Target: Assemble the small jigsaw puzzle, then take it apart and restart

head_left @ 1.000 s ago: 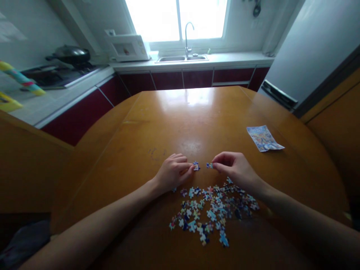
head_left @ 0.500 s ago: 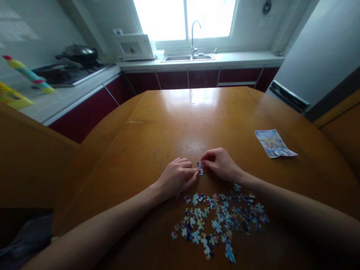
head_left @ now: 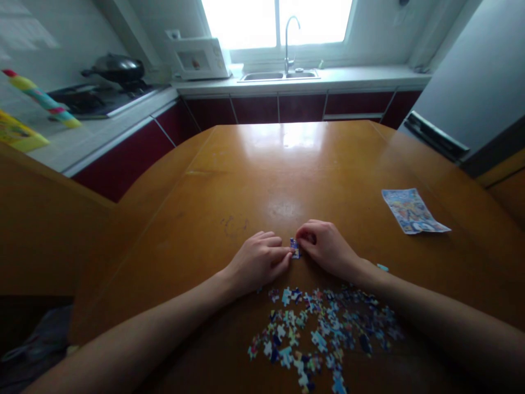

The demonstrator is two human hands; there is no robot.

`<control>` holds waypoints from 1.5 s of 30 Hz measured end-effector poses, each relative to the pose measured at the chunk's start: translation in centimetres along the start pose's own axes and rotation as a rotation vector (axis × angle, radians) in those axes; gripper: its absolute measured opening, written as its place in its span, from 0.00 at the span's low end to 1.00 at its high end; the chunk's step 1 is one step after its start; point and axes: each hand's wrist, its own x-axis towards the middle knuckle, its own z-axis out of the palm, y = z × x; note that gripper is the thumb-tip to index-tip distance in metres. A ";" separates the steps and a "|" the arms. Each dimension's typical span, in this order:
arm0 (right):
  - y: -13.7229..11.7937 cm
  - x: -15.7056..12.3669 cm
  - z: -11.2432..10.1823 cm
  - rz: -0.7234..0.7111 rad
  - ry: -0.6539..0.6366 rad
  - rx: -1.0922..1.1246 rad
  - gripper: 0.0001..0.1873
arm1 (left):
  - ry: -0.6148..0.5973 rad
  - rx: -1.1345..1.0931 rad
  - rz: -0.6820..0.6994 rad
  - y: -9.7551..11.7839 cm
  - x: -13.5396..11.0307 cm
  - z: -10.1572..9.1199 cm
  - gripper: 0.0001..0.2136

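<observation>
A small section of joined puzzle pieces [head_left: 295, 247], mostly blue and purple, lies flat on the table between my hands. My left hand [head_left: 262, 257] is closed at its left side, index finger and thumb touching the lower left edge. At the right edge, the thumb and index finger of my right hand [head_left: 324, 245] are pinched together against the section. Whether a separate loose piece sits in that pinch is hidden. Nearer to me, many loose puzzle pieces [head_left: 319, 340] are scattered; my right forearm passes over the far right ones.
A creased picture sheet [head_left: 414, 211] lies on the wooden table [head_left: 229, 186] to the right. One light piece [head_left: 383, 267] rests beyond my right forearm. Past the table stand a counter with a sink [head_left: 262, 76], a microwave [head_left: 200, 57] and a stove with a wok [head_left: 117, 68].
My right hand has come slightly nearer, its fingertips moving down along the right edge of the joined pieces. My left hand stays at their left side. The view has tilted slightly.
</observation>
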 end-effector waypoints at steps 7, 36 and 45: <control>0.0 0.0 -0.1 0.004 -0.013 -0.028 0.07 | -0.011 -0.015 -0.006 0.1 0.1 -0.1 0.15; 1.1 -5.2 -6.9 0.185 -0.015 0.080 0.06 | 0.013 -0.264 -0.072 -0.5 0.3 0.5 0.10; 1.1 -5.7 -5.0 0.099 -0.055 -0.017 0.09 | -0.002 -0.265 -0.082 -0.8 0.4 0.2 0.10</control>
